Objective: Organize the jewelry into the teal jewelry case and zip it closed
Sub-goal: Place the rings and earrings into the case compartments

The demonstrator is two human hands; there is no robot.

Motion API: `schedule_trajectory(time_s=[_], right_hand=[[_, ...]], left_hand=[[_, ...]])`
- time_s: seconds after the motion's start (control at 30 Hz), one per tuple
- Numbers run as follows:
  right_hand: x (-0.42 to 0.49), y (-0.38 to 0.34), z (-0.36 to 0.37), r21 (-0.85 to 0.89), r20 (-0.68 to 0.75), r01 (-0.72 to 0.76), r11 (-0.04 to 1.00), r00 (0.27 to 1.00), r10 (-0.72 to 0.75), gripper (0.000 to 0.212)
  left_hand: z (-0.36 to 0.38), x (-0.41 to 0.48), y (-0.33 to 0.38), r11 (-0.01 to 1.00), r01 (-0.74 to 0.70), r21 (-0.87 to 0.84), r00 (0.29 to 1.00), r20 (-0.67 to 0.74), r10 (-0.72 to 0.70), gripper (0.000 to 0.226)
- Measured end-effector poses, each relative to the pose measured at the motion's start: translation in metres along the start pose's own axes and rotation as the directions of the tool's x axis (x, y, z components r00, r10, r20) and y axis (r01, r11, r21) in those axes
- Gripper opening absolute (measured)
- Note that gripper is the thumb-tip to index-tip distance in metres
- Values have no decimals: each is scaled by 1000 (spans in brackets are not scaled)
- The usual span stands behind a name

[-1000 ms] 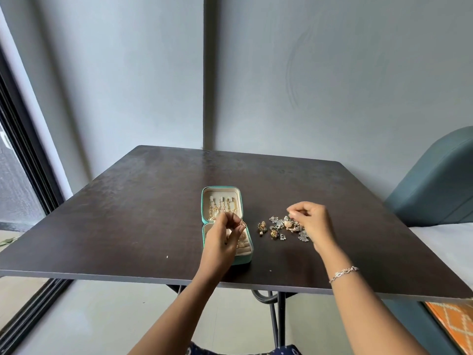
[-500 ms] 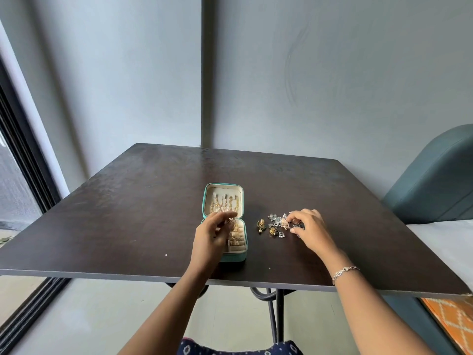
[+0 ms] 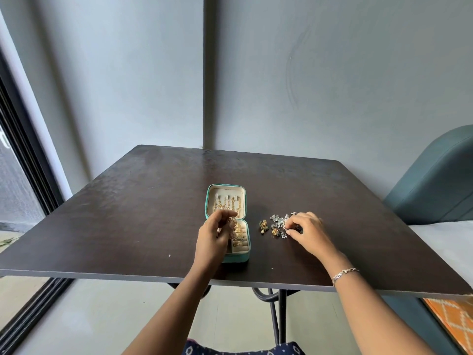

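Observation:
The teal jewelry case (image 3: pixel 237 257) lies open on the dark table (image 3: pixel 128 226), its lid (image 3: pixel 225 201) flat behind it with gold chains hung inside. Gold pieces fill the base compartments. My left hand (image 3: pixel 213 238) hovers over the left side of the base and pinches a gold dangling earring (image 3: pixel 232 226). To the right lies a small pile of loose jewelry (image 3: pixel 277 224), silver and gold pieces. My right hand (image 3: pixel 305 233) rests on the pile's right side, its fingertips pinching a small piece there.
A teal upholstered seat (image 3: pixel 435 180) and a white cushion (image 3: pixel 445 242) stand at the table's right. A dark window frame (image 3: pixel 23 160) runs along the left. The grey wall is behind the table. An orange patterned cloth (image 3: pixel 453 321) lies at lower right.
My left hand has come down from above the case to its left side, still holding the earring. My right hand dropped from a raised pinch onto the loose pile.

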State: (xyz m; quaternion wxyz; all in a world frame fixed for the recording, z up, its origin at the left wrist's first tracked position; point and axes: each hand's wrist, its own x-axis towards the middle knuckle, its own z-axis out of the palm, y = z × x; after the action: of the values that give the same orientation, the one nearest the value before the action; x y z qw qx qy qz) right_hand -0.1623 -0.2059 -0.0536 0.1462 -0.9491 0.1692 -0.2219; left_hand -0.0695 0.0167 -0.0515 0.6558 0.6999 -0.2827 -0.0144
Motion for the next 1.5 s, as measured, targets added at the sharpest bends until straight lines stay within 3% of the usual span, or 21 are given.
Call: schedule_trajectory(time_s=[0.37, 0.53, 0.67, 0.77, 0.87, 0.93, 1.03, 1.2, 1.5], right_hand=[[10, 1, -4, -13, 64, -123, 992, 990, 123, 3], [16, -7, -15, 178, -31, -145, 973, 988, 152, 12], [25, -21, -27, 353, 11, -188, 917, 980, 197, 23], [26, -38, -35, 631, 94, -259, 732, 961, 259, 29], [23, -58, -41, 851, 248, -329, 409, 939, 239, 25], [19, -68, -43, 904, 307, -351, 245, 931, 200, 23], [13, -80, -40, 911, 374, -390, 134, 918, 132, 21], [4, -99, -26, 876, 454, -454, 164, 890, 37, 20], [2, -122, -3, 813, 425, -388, 434, 905, 12, 24]], left_hand=[[0, 0, 1, 1000, 2, -5, 1000, 6, -2, 23], [-1, 0, 2, 1000, 11, -6, 1000, 9, -11, 28], [-1, 1, 1, 999, 23, -39, 1000, 14, -23, 23], [-2, 1, 2, 995, 32, -95, 999, 12, -31, 24], [-3, 1, 4, 987, 56, -151, 998, 19, -53, 22], [-3, 0, 4, 979, 72, -189, 997, 20, -70, 21], [-3, 1, 5, 957, 115, -267, 993, 22, -113, 21], [-8, 2, 5, 921, 140, -363, 990, 71, -122, 22], [-13, 5, 5, 862, 190, -469, 977, 174, -121, 22]])
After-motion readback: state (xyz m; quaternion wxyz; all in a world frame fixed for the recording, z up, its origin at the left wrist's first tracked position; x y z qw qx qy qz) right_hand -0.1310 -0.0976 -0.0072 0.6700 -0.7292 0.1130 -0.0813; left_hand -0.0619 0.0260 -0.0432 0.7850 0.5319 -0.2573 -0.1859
